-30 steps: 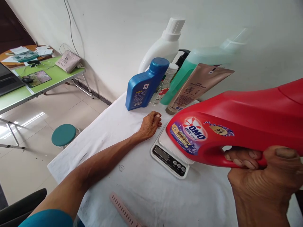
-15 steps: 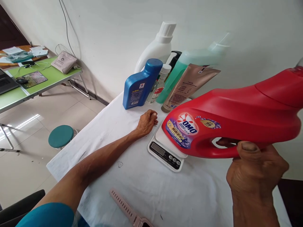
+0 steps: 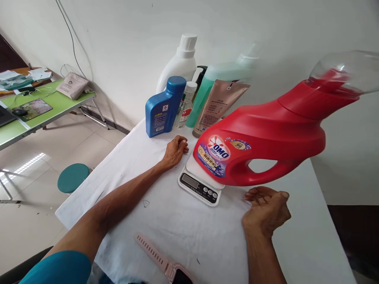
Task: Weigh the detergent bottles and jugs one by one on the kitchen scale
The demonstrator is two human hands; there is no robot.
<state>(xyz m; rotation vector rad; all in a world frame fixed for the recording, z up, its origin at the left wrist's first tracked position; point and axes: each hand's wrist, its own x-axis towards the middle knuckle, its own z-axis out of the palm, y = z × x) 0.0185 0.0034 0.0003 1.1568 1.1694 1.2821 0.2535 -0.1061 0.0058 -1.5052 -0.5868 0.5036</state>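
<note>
A large red OMO detergent bottle [image 3: 266,134], with a clear cap, stands on the white kitchen scale [image 3: 199,189]. The scale's display looks blank. My right hand [image 3: 266,209] is just below the bottle's handle, apart from it, holding nothing, with its fingers loosely bent and apart. Beside the scale's left edge, my left hand [image 3: 176,151] rests on the white cloth, its fingers curled in and nothing visible in them. Behind the scale stand a blue bottle [image 3: 164,108], a small clear bottle [image 3: 184,108] and a brown squeeze tube [image 3: 217,104].
Against the wall are a white jug [image 3: 179,65], a green bottle [image 3: 211,75] and a black pump top [image 3: 201,75]. A pink watch [image 3: 161,256] lies at the table's near edge. A teal stool [image 3: 73,177] and a green table [image 3: 44,106] are to the left.
My right hand has let go of the bottle's handle and moved down and left. The bottle now stands on the scale by itself. My left hand stays beside the scale.
</note>
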